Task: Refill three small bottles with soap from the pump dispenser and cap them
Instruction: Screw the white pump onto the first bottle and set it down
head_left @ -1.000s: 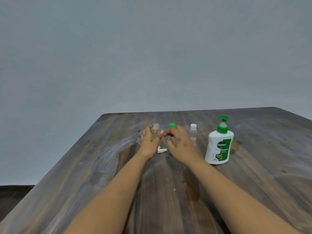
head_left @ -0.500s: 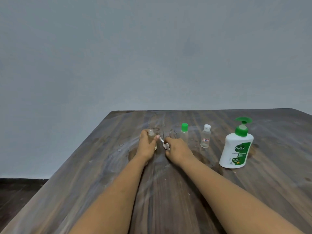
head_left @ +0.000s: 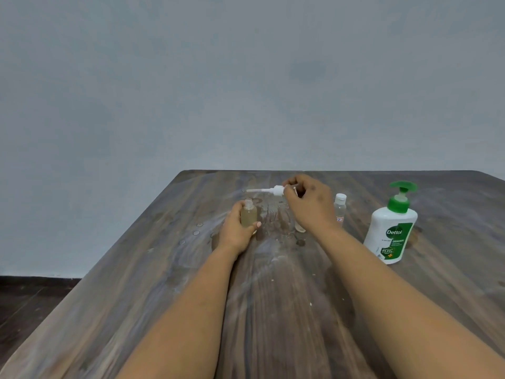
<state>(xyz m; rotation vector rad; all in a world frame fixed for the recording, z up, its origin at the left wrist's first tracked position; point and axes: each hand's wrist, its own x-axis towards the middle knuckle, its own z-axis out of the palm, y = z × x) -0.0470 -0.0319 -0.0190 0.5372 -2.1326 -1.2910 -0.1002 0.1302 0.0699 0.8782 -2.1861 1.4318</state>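
Open small bottle (head_left: pixel 248 214): clear, uncapped, holding pale yellowish liquid most of the way up, standing upright on the table (head_left: pixel 164 283) toward its far edge, left of centre. Left hand (head_left: pixel 237 228) is gripping it, fingers behind and thumb curling across its lower front; forearm is running in from the near edge.

Right hand (head_left: pixel 307 205) is hovering above the table just right of that bottle, fingertips pinching the head of a white spray cap (head_left: pixel 266 190); its thin tube is pointing left, roughly level, above the bottle mouth and not touching it.

A second small bottle (head_left: pixel 300 228) is mostly hidden behind the right hand. White-capped clear bottle (head_left: pixel 340 207) is standing just right of that hand. Pump dispenser (head_left: pixel 391 231), white with green pump and label, is sitting upright toward the right edge, well apart from both hands
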